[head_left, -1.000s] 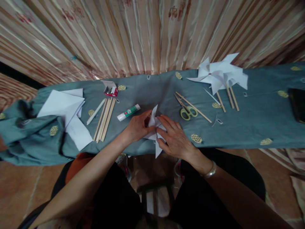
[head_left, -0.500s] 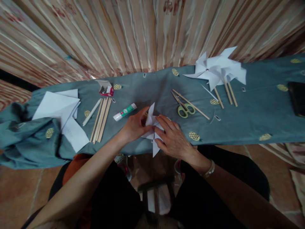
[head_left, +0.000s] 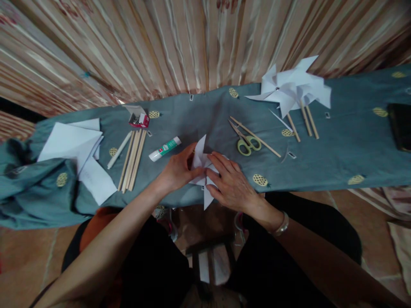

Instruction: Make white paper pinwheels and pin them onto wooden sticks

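A white paper pinwheel [head_left: 208, 197] lies near the front edge of the cloth-covered table, partly hidden beneath both hands. My left hand [head_left: 180, 170] is closed on one upright blade at its left side, thumb toward the centre. From the right, my right hand [head_left: 233, 182] presses its fingers down on the folded paper near the middle. A glue stick [head_left: 165, 149] with a green label lies just beyond my left hand. Green-handled scissors [head_left: 246, 143] and a thin wooden stick [head_left: 257, 137] lie beyond my right hand.
Finished pinwheels [head_left: 289, 87] on sticks lie at the back right. On the left are several wooden sticks [head_left: 132, 160], a white pen-like rod [head_left: 119, 149], a small open box [head_left: 139, 117] of metal pieces and paper sheets [head_left: 69, 143]. A dark object [head_left: 400, 126] sits far right.
The view has shifted slightly, so the table items appear a little further left and higher. Both hands keep nearly the same hold on the pinwheel.
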Demonstrator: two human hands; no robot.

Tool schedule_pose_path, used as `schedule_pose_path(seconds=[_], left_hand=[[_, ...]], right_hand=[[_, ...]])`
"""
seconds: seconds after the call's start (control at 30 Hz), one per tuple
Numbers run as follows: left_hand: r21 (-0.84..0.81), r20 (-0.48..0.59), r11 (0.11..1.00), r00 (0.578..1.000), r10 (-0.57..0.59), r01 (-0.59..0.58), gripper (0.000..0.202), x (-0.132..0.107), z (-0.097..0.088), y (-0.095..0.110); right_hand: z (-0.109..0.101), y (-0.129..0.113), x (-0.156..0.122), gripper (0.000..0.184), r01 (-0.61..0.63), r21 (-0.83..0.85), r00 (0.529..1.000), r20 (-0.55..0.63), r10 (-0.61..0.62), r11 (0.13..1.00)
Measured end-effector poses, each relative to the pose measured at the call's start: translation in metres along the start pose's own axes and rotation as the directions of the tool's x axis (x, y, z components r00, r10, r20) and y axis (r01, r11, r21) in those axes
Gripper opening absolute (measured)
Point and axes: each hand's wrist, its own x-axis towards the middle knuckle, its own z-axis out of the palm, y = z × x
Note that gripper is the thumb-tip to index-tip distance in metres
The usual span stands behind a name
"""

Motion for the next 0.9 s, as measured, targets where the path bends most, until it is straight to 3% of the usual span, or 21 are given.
schedule_pose_path(seconds=[0.1, 0.2, 0.27, 0.33, 0.47, 0.67, 0.9], left_hand=[[0.026, -0.097, 0.999, 0.995, 0.029, -0.027, 0.066, -0.008, -0.006, 0.002], [0.202, -0.235, 0.968, 0.952, 0.195, -0.148, 0.05, -0.021, -0.008, 0.008], [0.315, -0.175, 0.914, 0.93, 0.322, -0.257, 0.03, -0.03, -0.005, 0.011], [0.389, -0.079, 0.862, 0.92, 0.383, -0.325, 0.024, -0.036, 0.0, 0.014], [0.456, 0.02, 0.825, 0.931, 0.365, -0.333, 0.027, -0.043, 0.009, 0.012], [0.431, 0.051, 0.857, 0.956, 0.289, -0.282, 0.033, -0.049, 0.01, 0.006], [0.435, 0.056, 0.852, 0.953, 0.299, -0.293, 0.036, -0.052, 0.014, -0.002]], right_hand=[[-0.002, 0.0, 0.002, 0.032, -0.006, 0.01, 1.0, 0.002, 0.006, 1.0], [-0.004, -0.001, 0.003, 0.03, -0.017, 0.017, 1.0, 0.005, 0.017, 1.0], [-0.005, 0.0, 0.003, 0.029, -0.023, 0.022, 1.0, 0.01, 0.023, 1.0], [-0.005, 0.0, 0.004, 0.029, -0.027, 0.019, 0.999, 0.023, 0.027, 0.999], [-0.004, 0.0, 0.004, 0.033, -0.039, -0.009, 0.998, 0.04, 0.039, 0.999], [0.0, 0.001, 0.001, 0.035, -0.034, -0.001, 0.999, 0.03, 0.034, 0.999], [0.001, -0.001, 0.0, 0.034, -0.034, 0.012, 0.999, 0.01, 0.034, 0.999]])
